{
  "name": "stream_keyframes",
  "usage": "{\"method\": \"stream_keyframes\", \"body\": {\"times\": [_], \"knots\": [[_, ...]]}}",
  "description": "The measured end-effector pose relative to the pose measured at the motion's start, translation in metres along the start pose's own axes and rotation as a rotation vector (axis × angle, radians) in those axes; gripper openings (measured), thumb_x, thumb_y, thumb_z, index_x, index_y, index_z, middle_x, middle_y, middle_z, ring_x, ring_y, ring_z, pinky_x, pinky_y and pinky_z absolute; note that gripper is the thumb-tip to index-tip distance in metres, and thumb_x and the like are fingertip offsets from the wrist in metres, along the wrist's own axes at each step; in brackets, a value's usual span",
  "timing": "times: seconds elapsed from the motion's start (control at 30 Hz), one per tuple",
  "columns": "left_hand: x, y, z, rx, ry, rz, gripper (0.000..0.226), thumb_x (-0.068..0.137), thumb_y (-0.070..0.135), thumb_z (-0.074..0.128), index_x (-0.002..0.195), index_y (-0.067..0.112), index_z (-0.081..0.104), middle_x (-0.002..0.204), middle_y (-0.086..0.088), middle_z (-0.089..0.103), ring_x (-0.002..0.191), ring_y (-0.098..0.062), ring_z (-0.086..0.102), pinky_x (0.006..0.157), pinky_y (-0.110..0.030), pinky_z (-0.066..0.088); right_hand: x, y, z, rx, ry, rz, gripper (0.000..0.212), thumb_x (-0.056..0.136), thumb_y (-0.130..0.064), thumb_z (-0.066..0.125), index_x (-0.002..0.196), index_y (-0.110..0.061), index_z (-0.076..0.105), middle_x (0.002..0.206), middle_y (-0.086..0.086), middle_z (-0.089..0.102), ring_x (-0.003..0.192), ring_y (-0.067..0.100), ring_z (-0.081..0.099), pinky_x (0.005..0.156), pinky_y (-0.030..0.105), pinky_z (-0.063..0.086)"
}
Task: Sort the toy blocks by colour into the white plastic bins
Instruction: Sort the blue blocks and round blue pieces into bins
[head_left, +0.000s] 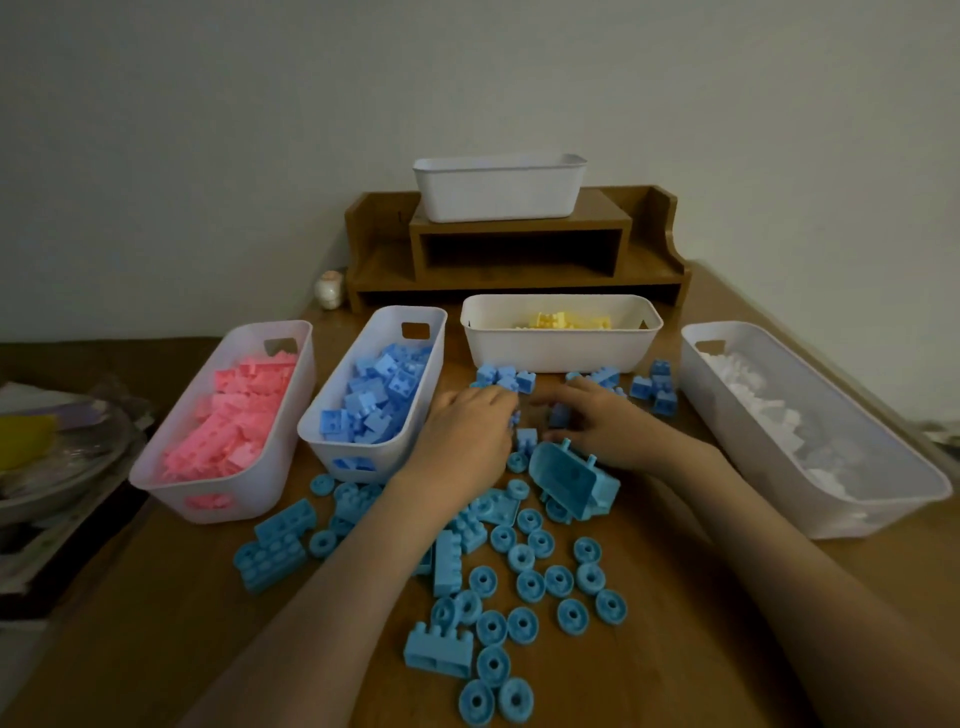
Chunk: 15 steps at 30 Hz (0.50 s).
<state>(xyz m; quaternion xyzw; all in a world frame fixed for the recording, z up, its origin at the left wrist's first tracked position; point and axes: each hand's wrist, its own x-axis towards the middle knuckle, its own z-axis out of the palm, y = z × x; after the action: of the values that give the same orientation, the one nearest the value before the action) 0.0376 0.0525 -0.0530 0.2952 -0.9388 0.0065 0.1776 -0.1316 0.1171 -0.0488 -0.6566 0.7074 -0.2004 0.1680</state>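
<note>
On wooden table (675, 649), just right of blue bin (395, 457), left hand (467, 431) palm-down, fingers (493, 401) curled over small blue blocks (506, 379), hold not discernible, right hand (610, 426) pinching one blue block (560, 415), more scattered nearer.

We have a single view, from a wide-angle camera worn on the head, so no second view shares any part of the scene. It faces forward and down across the worktop (675, 649), whose near part runs out of the frame at 6 o'clock. The forearms enter from 7 and 5 o'clock, and the left hand (462, 431) and the right hand (608, 431) sit close to the lens, just below centre. The white bins (561, 353) stretch from 9 to 3 o'clock. At 12 o'clock the wooden shelf (519, 228) stands farthest off, against the wall (208, 156) that fills the upper third.
</note>
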Motion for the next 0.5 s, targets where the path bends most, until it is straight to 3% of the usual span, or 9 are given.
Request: {"method": "stream_keyframes", "body": {"times": [0.17, 0.33, 0.4, 0.5], "knots": [[0.000, 0.002, 0.000, 0.008, 0.029, 0.002, 0.013, 0.095, 0.018, 0.046, 0.108, 0.020, 0.048, 0.113, 0.004, 0.057, 0.109, -0.018, 0.048, 0.091, -0.029, 0.029, 0.001, -0.002, 0.003, -0.041, 0.044, -0.053, 0.027, 0.090, -0.015, 0.056, 0.115, -0.023, 0.060, 0.109, -0.006, 0.051, 0.099, 0.012, 0.051, 0.084, 0.022, 0.040], [0.005, -0.002, -0.003, 0.090, 0.043, 0.022, 0.028, 0.097, 0.015, 0.040, 0.124, 0.020, 0.045, 0.123, 0.002, 0.052, 0.114, -0.019, 0.043, 0.090, -0.029, 0.029, -0.002, -0.006, 0.003, 0.040, 0.085, -0.073, 0.016, 0.091, -0.033, 0.057, 0.104, -0.025, 0.059, 0.100, -0.007, 0.057, 0.089, 0.007, 0.051, 0.071, 0.019, 0.037], [0.003, -0.003, -0.001, 0.129, -0.006, 0.053, 0.041, 0.097, 0.016, 0.041, 0.137, 0.023, 0.038, 0.124, 0.000, 0.047, 0.116, -0.022, 0.039, 0.092, -0.030, 0.028, -0.002, -0.008, 0.004, 0.044, 0.020, -0.092, 0.019, 0.090, -0.036, 0.058, 0.106, -0.026, 0.059, 0.102, -0.009, 0.053, 0.090, 0.007, 0.049, 0.071, 0.014, 0.035], [0.000, -0.004, 0.000, 0.148, -0.048, 0.057, 0.038, 0.098, 0.025, 0.043, 0.135, 0.026, 0.041, 0.117, -0.002, 0.043, 0.112, -0.024, 0.037, 0.089, -0.031, 0.026, -0.001, -0.012, 0.007, -0.024, -0.054, -0.108, 0.012, 0.090, -0.035, 0.058, 0.100, -0.028, 0.059, 0.095, -0.016, 0.048, 0.084, 0.000, 0.045, 0.066, 0.008, 0.032]]}}
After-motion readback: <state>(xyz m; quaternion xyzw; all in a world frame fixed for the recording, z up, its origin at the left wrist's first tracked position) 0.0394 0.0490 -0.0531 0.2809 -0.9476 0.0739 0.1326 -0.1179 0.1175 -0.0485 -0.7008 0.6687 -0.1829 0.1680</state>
